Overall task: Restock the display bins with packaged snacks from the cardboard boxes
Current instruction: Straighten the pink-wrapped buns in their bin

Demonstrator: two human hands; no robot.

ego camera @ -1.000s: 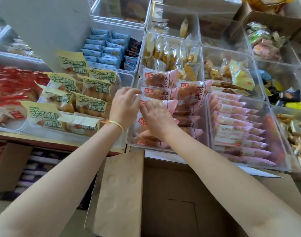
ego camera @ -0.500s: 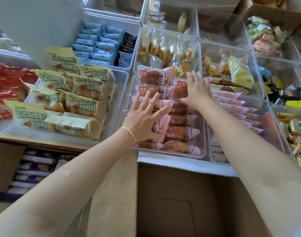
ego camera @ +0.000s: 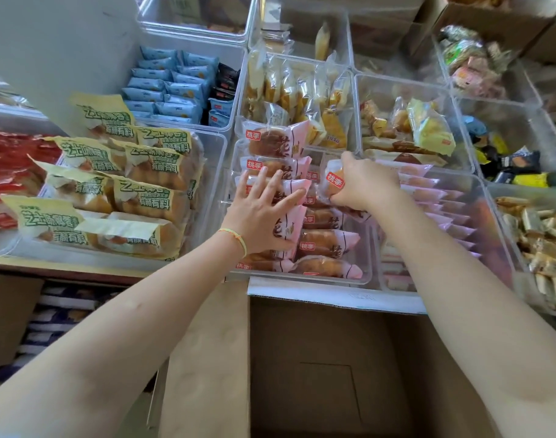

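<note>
Since half a second ago my right hand (ego camera: pixel 363 184) dropped from flat on the row to clenched around one pink-and-clear wrapped bun packet (ego camera: pixel 332 181), lifted just over the right-hand row in the clear plastic bin (ego camera: pixel 370 248). Packet's long axis runs left-right, its free slot just below my fingers. Left hand (ego camera: pixel 261 213), nearer me, lies released, fingers spread, pressing the left stack.

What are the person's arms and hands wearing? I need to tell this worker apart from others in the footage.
Both arms are bare, no sleeves or gloves in view. The left hand has a thin yellow-green bracelet at the wrist. The right hand wears nothing visible.
</note>
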